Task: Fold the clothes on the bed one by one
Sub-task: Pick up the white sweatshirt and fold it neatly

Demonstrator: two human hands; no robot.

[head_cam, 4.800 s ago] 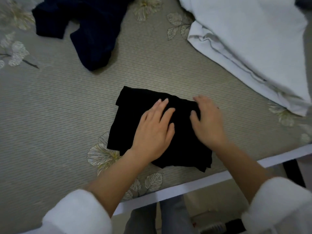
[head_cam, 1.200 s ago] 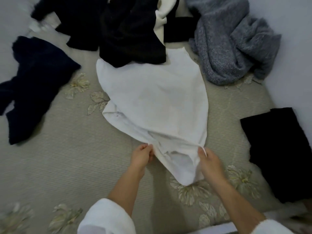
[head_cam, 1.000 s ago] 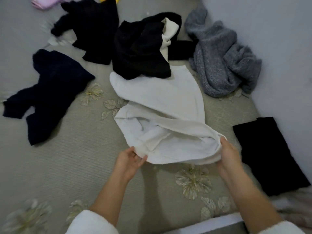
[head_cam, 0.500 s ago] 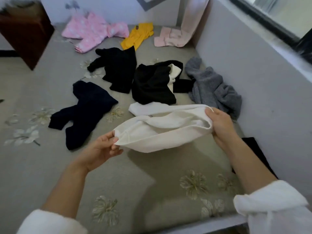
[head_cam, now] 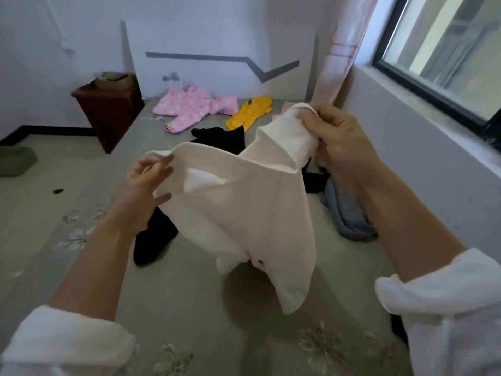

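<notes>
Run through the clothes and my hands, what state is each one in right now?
white garment, unfolded, held up above the bed
left hand, pinches its edge
right hand, holds its bunched end, higher
pink garment, unfolded, lying on bed
yellow garment, unfolded, lying on bed
black garment, crumpled, partly hidden
grey garment, crumpled in a heap
dark garment, unfolded, partly hidden

My 2 hands hold the white fleece garment [head_cam: 244,213] up over the grey flower-printed bed [head_cam: 189,308]: left hand [head_cam: 143,185] at its left edge, right hand [head_cam: 341,139] higher, at its right end. Below my left hand lies a dark navy garment [head_cam: 154,240]; a grey knitted sweater [head_cam: 349,213] lies to the right, by the wall. Behind the white fleece garment lies a black garment [head_cam: 219,137], farther back a yellow top [head_cam: 250,112], a pink padded suit [head_cam: 189,107] to its left. A dark wooden cabinet [head_cam: 108,112] stands left of the bed.
</notes>
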